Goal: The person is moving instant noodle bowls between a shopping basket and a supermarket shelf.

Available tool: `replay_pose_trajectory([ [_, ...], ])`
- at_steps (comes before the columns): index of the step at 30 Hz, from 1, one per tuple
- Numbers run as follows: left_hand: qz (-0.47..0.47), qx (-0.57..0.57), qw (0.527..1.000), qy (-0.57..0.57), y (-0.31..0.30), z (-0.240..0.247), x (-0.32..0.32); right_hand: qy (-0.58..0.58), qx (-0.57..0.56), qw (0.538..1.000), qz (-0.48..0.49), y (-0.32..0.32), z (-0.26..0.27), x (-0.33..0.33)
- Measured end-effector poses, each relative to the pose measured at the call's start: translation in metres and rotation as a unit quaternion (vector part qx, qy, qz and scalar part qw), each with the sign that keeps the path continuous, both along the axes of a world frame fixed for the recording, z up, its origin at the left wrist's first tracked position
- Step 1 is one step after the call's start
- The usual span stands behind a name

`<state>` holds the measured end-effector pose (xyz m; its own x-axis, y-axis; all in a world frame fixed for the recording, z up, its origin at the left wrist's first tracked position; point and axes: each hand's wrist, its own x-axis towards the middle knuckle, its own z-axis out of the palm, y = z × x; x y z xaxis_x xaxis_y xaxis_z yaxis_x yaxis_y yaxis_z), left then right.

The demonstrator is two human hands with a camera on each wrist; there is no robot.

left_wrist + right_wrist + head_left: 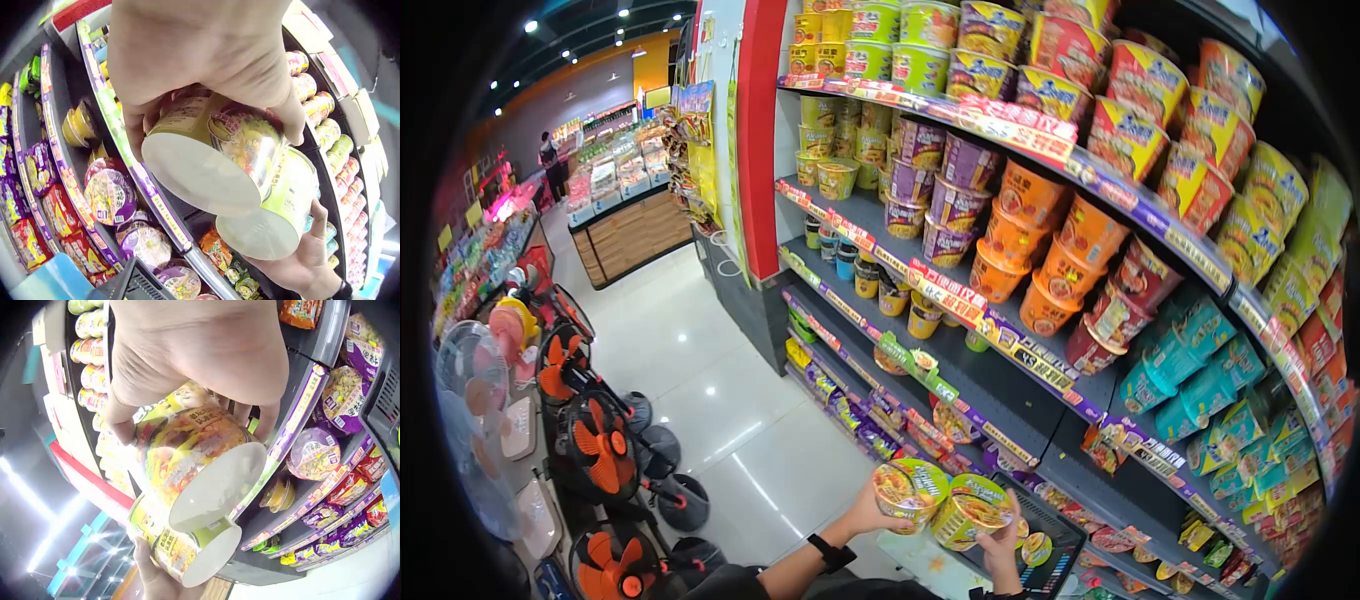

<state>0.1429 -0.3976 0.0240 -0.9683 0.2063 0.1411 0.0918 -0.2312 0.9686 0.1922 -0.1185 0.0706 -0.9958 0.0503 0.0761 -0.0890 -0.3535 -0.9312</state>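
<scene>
My left hand [863, 518] grips a green instant noodle cup [905, 488] by its side, low in the head view. Right beside it, my right hand [1003, 552] holds a second green noodle cup [972, 510] with thumb and fingers round it. The two cups are side by side and tilted, their printed sides and lids toward the head camera. In the left wrist view the white bottom of the left cup [197, 169] overlaps the right cup [281, 206]. The right wrist view shows fingers of my right hand [200, 353] curled over its cup's edge.
Stocked shelves [1010, 345] curve along the right with orange, purple and teal noodle cups. A dark basket [1062, 535] with more green cups inside is below my right hand. Fans with orange blades [600, 440] stand at left beside the tiled floor [725, 430].
</scene>
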Motion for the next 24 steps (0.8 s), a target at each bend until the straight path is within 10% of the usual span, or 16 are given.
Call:
replay_pose_trajectory([
  [16, 0.023, -0.133, 0.987, 0.089, -0.172, 0.044, -0.018, 0.011, 0.075, 0.992, 0.099, -0.15, -0.02, -0.073],
  [24, 0.203, -0.082, 0.976, 0.009, -0.281, 0.011, -0.048, 0.122, 0.219, 0.954, 0.165, -0.271, 0.008, -0.205],
])
